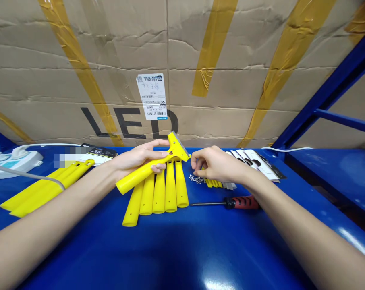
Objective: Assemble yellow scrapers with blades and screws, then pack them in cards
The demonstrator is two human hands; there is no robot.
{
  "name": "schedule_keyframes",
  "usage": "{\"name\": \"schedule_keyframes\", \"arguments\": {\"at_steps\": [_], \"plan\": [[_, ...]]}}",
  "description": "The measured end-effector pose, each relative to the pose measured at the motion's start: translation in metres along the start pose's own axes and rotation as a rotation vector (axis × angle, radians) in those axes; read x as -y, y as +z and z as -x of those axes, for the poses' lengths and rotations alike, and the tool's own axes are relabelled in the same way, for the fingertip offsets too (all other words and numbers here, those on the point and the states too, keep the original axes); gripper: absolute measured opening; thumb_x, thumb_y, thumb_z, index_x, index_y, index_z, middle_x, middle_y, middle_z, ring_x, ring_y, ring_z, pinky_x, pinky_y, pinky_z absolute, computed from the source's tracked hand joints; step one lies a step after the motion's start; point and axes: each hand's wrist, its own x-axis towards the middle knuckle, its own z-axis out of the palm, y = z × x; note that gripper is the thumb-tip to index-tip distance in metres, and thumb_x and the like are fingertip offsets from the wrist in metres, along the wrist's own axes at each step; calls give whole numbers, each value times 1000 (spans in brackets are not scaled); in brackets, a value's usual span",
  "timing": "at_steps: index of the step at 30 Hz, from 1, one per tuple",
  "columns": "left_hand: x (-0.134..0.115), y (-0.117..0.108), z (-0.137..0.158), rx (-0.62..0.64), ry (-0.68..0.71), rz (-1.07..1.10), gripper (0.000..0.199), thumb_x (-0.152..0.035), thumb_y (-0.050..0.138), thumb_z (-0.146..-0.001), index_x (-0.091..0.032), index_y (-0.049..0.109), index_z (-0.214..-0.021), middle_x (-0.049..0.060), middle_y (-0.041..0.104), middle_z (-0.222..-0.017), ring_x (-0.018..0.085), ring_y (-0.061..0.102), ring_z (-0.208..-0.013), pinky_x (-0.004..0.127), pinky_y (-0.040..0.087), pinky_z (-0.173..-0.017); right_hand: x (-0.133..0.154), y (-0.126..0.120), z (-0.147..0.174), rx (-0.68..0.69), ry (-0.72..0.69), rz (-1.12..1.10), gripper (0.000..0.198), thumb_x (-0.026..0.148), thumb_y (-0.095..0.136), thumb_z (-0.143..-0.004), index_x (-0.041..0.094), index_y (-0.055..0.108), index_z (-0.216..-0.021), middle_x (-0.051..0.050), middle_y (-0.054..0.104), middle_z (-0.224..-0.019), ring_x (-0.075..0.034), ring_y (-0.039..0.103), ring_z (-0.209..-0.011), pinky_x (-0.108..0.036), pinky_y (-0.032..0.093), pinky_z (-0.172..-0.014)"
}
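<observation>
A yellow scraper (pixel 140 174) with a metal blade along its head is gripped in my left hand (pixel 140 159), tilted with its head up to the right. Below it, several yellow scraper handles (pixel 159 197) lie side by side on the blue table. My right hand (pixel 214 163) hovers over a small pile of metal screws (pixel 197 179), its fingers curled together; whether anything is between the fingertips is hidden. Small yellow parts (pixel 214 183) lie just under that hand. A screwdriver (pixel 241 203) with a red and black grip rests in front of it, pointing left.
More yellow handles (pixel 46 187) lie at the left under my forearm, near a white power strip (pixel 19 163) and its cord. Printed cards (pixel 261 163) are fanned out at the right. A large cardboard box (pixel 182 52) stands behind, beside a blue metal frame (pixel 324 88).
</observation>
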Motion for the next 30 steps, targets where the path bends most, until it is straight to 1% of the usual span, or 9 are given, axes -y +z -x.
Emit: {"name": "schedule_keyframes", "arguments": {"at_steps": [6, 11, 14, 18, 21, 23, 26, 30], "plan": [[0, -2, 0, -11, -3, 14, 39, -6, 65, -88, -20, 55, -123, 6, 65, -85, 7, 52, -54, 18, 42, -50, 6, 10, -3, -6, 9, 85, 16, 7, 65, -71, 22, 66, -78, 0, 76, -76, -17, 69, -69, -29, 45, -63], [0, -3, 1, 20, 6, 9, 39, -7, 67, -87, -20, 56, -122, 5, 64, -82, 8, 53, -55, 19, 42, -51, 7, 11, -3, -1, 26, 126, 18, 5, 66, -70, 22, 66, -74, 1, 75, -72, -17, 67, -66, -29, 43, -62], [0, -2, 2, 15, 5, 3, 40, -8, 67, -87, -20, 55, -123, 5, 64, -82, 8, 53, -55, 19, 41, -51, 9, 13, -3, 0, 40, 139, 19, 4, 65, -69, 22, 67, -75, 1, 74, -71, -16, 65, -63, -29, 42, -60], [-1, -2, 2, -1, -5, -10, 42, -7, 64, -89, -19, 52, -126, 5, 63, -81, 8, 52, -54, 19, 41, -51, 10, 13, -3, 1, 63, 130, 20, 6, 65, -67, 21, 69, -79, 1, 75, -70, -17, 66, -61, -29, 44, -59], [-1, -1, 2, 2, -5, -23, 42, -6, 62, -89, -19, 50, -128, 5, 63, -81, 7, 51, -54, 18, 40, -50, 8, 10, -3, -11, 74, 120, 23, 8, 66, -64, 19, 74, -82, -1, 77, -73, -18, 69, -64, -30, 48, -63], [-2, 0, 2, 3, -8, -37, 41, -5, 62, -90, -18, 51, -128, 5, 63, -84, 7, 51, -54, 18, 41, -50, 7, 5, -3, -11, 67, 111, 23, 9, 66, -65, 19, 76, -83, -2, 77, -74, -18, 70, -66, -30, 50, -64], [-3, 1, 3, 15, -17, -49, 40, -5, 61, -91, -18, 52, -127, 5, 62, -84, 7, 51, -55, 18, 42, -50, 7, -2, -2, -78, 32, 49, 21, 11, 65, -72, 19, 80, -84, -2, 78, -76, -18, 71, -67, -31, 52, -66], [-2, 1, 4, 51, -27, -46, 39, -5, 61, -91, -19, 52, -127, 2, 59, -82, 7, 51, -56, 17, 43, -51, 10, -4, -3, -240, -28, -204, 14, 16, 68, -81, 19, 80, -86, -4, 81, -84, -19, 74, -76, -32, 56, -73]]}}
